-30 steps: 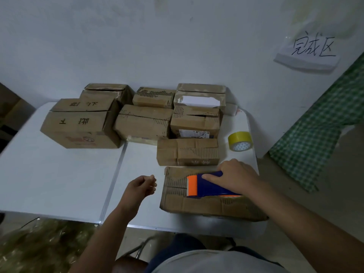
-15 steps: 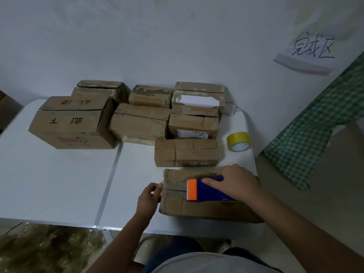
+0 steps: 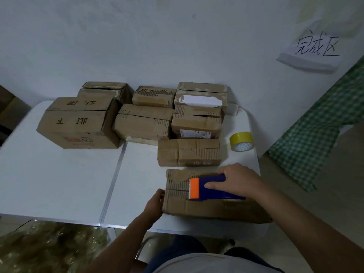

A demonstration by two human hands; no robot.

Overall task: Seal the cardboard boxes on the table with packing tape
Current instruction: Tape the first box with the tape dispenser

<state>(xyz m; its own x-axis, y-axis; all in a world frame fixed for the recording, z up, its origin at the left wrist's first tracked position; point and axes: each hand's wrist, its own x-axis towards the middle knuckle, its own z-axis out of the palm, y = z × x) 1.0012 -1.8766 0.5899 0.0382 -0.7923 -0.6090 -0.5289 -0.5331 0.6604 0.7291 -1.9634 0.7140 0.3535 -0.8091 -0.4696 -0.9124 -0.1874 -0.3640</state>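
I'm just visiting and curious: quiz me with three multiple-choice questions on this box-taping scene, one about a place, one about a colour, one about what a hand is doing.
1. Where does the yellow roll of packing tape sit?
A. on the white table, right of the boxes
B. on top of a box
C. on the floor

2. What colour is the front end of the blue tape dispenser?
A. green
B. orange
C. white

3. What is the left hand doing?
A. resting flat on the table
B. lifting the roll
C. holding the left end of the nearest brown cardboard box

Answers:
1 A, it stands on the tabletop near the right edge.
2 B, the toothed end is orange.
3 C, its fingers curl against that box's end.
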